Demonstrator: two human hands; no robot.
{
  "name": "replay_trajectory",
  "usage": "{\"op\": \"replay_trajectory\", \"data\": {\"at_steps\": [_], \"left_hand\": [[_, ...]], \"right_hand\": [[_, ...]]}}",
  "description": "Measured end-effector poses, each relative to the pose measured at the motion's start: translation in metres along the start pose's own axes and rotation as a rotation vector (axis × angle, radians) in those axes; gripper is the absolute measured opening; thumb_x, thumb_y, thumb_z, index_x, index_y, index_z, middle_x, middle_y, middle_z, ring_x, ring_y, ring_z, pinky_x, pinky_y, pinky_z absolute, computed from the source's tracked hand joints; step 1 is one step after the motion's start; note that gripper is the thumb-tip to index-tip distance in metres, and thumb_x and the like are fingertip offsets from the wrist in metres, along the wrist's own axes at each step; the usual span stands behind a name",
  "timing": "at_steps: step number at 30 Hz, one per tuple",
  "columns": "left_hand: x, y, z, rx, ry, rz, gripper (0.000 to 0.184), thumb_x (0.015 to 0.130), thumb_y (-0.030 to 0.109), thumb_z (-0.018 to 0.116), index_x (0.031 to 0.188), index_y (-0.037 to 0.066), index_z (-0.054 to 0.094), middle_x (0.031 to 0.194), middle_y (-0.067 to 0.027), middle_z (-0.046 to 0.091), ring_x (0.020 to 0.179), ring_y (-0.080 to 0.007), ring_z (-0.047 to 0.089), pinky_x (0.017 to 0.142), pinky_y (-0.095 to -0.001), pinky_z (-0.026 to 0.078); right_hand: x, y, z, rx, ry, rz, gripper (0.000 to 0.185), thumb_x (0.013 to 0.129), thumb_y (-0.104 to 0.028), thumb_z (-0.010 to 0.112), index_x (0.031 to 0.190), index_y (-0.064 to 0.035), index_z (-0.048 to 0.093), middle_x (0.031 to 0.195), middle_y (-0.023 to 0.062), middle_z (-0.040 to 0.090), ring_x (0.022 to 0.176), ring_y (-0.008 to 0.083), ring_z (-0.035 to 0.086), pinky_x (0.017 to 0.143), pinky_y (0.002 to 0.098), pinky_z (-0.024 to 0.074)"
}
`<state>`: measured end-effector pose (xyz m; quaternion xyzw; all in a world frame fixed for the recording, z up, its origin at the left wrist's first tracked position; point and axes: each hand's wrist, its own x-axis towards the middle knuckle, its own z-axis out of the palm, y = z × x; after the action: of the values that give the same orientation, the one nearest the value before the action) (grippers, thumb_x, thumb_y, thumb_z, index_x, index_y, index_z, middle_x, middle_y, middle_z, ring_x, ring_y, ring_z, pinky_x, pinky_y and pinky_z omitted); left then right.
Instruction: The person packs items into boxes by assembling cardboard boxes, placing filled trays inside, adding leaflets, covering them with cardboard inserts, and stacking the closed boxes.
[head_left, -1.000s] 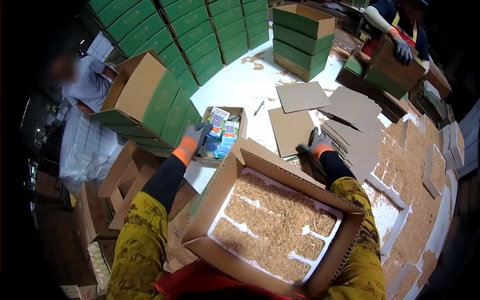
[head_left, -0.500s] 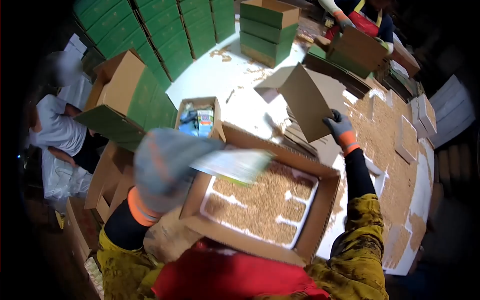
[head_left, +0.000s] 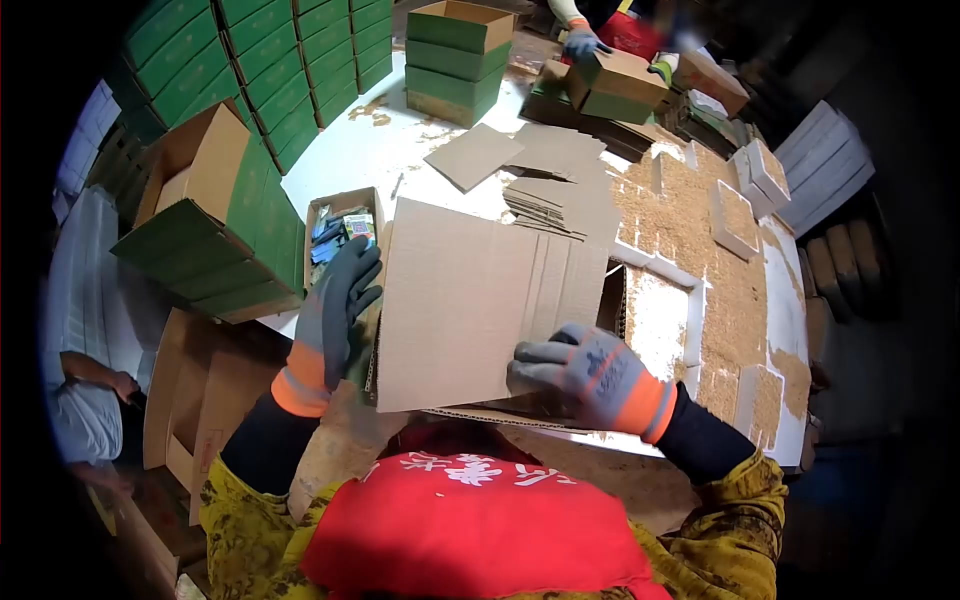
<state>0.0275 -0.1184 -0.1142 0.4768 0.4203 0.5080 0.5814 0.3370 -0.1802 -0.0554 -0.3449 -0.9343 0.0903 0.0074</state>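
Tall green boxes [head_left: 455, 85] stand at the back of the white worktop [head_left: 410, 185]. A small box of packets [head_left: 358, 230] sits just past the left hand [head_left: 340, 315]. Trays of brown bits [head_left: 735, 222] are off to the right. A big card sheet [head_left: 455, 300] lies between the two hands, hiding most of an open box [head_left: 612, 300]. The hands are apart: the left is flat and open by the card's left edge; the right [head_left: 590, 372] has bent fingers on the card, but its grip cannot be told.
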Motion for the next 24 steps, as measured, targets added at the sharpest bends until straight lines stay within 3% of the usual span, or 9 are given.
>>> {"op": "replay_trajectory", "data": {"at_steps": [1, 4, 7, 10, 14, 19, 20, 23, 24], "left_hand": [[0.005, -0.002, -0.001, -0.114, 0.003, -0.127, 0.046, 0.098, 0.018, 0.038, 0.140, 0.000, 0.034, 0.140, -0.0194, 0.041, 0.129, -0.0306, 0.041, 0.108, -0.0381, 0.032], [0.007, -0.014, -0.017, 0.934, -0.272, 0.665, 0.043, 0.096, 0.010, 0.041, 0.138, 0.003, 0.038, 0.138, -0.0234, 0.041, 0.127, -0.0357, 0.043, 0.106, -0.0410, 0.034], [0.004, -0.023, -0.008, 0.915, -0.251, 0.847, 0.049, 0.089, 0.000, 0.047, 0.137, 0.010, 0.041, 0.136, -0.0276, 0.040, 0.122, -0.0419, 0.045, 0.104, -0.0418, 0.037], [0.007, -0.031, -0.010, 1.079, -0.207, 0.947, 0.050, 0.092, 0.007, 0.051, 0.140, 0.008, 0.037, 0.138, -0.0244, 0.040, 0.124, -0.0353, 0.045, 0.103, -0.0390, 0.038], [-0.007, -0.031, 0.003, 0.591, -0.211, 0.288, 0.065, 0.093, 0.028, 0.058, 0.144, 0.002, 0.028, 0.142, -0.0193, 0.038, 0.131, -0.0226, 0.037, 0.106, -0.0300, 0.031], [0.006, -0.043, -0.003, 0.695, -0.227, 0.379, 0.050, 0.088, 0.000, 0.050, 0.135, 0.013, 0.042, 0.142, -0.0277, 0.033, 0.129, -0.0430, 0.037, 0.106, -0.0425, 0.034], [0.009, -0.046, -0.017, 1.051, -0.269, 0.854, 0.045, 0.091, 0.005, 0.048, 0.135, 0.007, 0.041, 0.143, -0.0249, 0.035, 0.129, -0.0400, 0.039, 0.106, -0.0401, 0.034], [0.015, -0.038, -0.024, 0.912, -0.336, 0.754, 0.045, 0.093, 0.011, 0.047, 0.136, 0.001, 0.039, 0.142, -0.0217, 0.038, 0.130, -0.0339, 0.041, 0.106, -0.0375, 0.035], [0.010, -0.018, -0.021, 0.696, -0.357, 0.465, 0.045, 0.097, 0.016, 0.044, 0.139, 0.001, 0.037, 0.140, -0.0177, 0.042, 0.130, -0.0267, 0.042, 0.107, -0.0358, 0.034]], "right_hand": [[0.001, -0.001, 0.001, 0.022, -0.007, -0.001, 0.033, 0.081, -0.019, 0.058, 0.113, -0.0158, 0.062, 0.121, 0.0021, 0.058, 0.094, 0.0255, 0.055, 0.080, 0.0350, 0.0466], [0.005, -0.008, -0.005, 0.043, -0.260, 0.024, 0.027, 0.085, -0.024, 0.058, 0.111, -0.0188, 0.064, 0.119, 0.0012, 0.060, 0.093, 0.0277, 0.057, 0.084, 0.0382, 0.0472], [0.002, -0.005, 0.006, 0.146, -0.207, -0.017, 0.028, 0.086, -0.025, 0.058, 0.113, -0.0188, 0.063, 0.117, -0.0005, 0.061, 0.096, 0.0291, 0.057, 0.087, 0.0397, 0.0465], [0.004, -0.005, -0.008, 0.248, -0.214, 0.123, 0.047, 0.085, -0.029, 0.062, 0.130, -0.0202, 0.051, 0.125, 0.0091, 0.055, 0.109, 0.0329, 0.053, 0.094, 0.0420, 0.0436], [0.039, -0.016, -0.007, 0.065, -0.051, 0.164, 0.074, 0.079, -0.034, 0.070, 0.143, -0.0231, 0.034, 0.142, 0.0210, 0.034, 0.120, 0.0432, 0.043, 0.099, 0.0458, 0.0410], [0.065, -0.013, 0.043, -0.108, -0.358, 0.256, 0.081, 0.075, -0.036, 0.072, 0.144, -0.0262, 0.030, 0.148, 0.0233, 0.024, 0.125, 0.0567, 0.031, 0.099, 0.0493, 0.0407], [0.063, -0.010, 0.041, -0.082, -0.339, 0.235, 0.079, 0.075, -0.034, 0.071, 0.143, -0.0258, 0.031, 0.147, 0.0231, 0.026, 0.126, 0.0547, 0.033, 0.099, 0.0491, 0.0403], [0.043, -0.007, 0.026, 0.108, -0.170, 0.232, 0.071, 0.077, -0.026, 0.068, 0.141, -0.0237, 0.037, 0.144, 0.0223, 0.032, 0.127, 0.0473, 0.037, 0.101, 0.0485, 0.0394], [0.029, -0.008, 0.005, 0.232, -0.040, 0.258, 0.067, 0.078, -0.021, 0.066, 0.140, -0.0222, 0.039, 0.143, 0.0220, 0.035, 0.127, 0.0441, 0.039, 0.101, 0.0480, 0.0392]]}}
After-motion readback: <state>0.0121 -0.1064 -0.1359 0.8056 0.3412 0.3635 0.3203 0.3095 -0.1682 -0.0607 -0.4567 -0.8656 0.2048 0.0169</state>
